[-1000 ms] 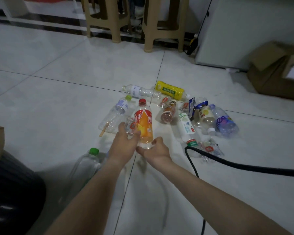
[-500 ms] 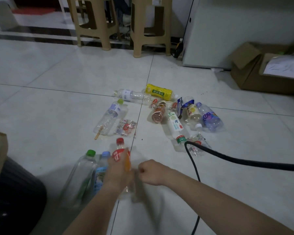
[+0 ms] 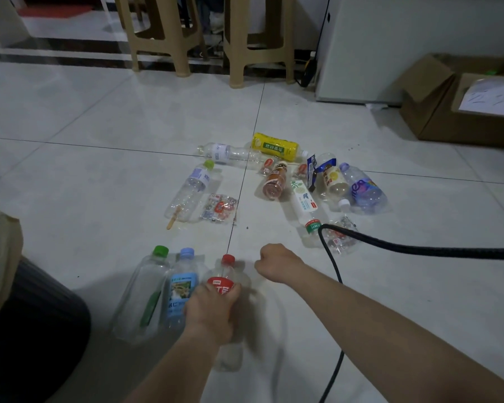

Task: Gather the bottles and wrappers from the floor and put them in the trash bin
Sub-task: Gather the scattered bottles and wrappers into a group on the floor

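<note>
The left hand (image 3: 211,311) is gripping the red-capped bottle (image 3: 224,271) low over the floor (image 3: 99,184), just beside the blue-capped bottle (image 3: 181,289) and green-capped bottle (image 3: 146,289) lying near the black trash bin (image 3: 32,330). The right hand (image 3: 277,261) is hanging curled into an empty fist. A yellow bottle (image 3: 275,146) is lying well beyond it.

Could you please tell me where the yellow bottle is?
In the head view, the yellow bottle lies on its side in the upper middle, just right of the clear white-labelled bottle and beyond the brown bottle.
</note>
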